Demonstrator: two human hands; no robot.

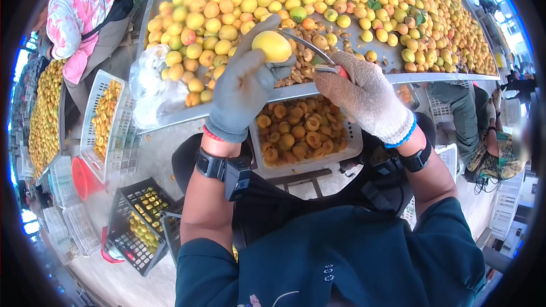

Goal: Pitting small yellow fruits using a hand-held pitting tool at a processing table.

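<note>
My left hand (251, 72), in a grey glove, holds a whole yellow apricot (271, 46) above the near edge of a metal table (384, 78). My right hand (362, 89), in a whitish knitted glove with brown stains, grips a knife with a red handle and a curved blade (309, 46). The blade's tip is close to the apricot's upper right side; whether they touch I cannot tell. Behind the hands lie many whole apricots (228, 32) and a heap of apricot stones (303, 53). Below, between my knees, a white plastic crate (307, 169) holds halved apricots (298, 131).
Crumpled clear plastic (155, 89) lies at the table's left corner. At left are a white crate of apricot pieces (87, 136), a red bucket (85, 178) and black crates (113, 221). One person (81, 21) bends at upper left; another person's legs (456, 111) show at right.
</note>
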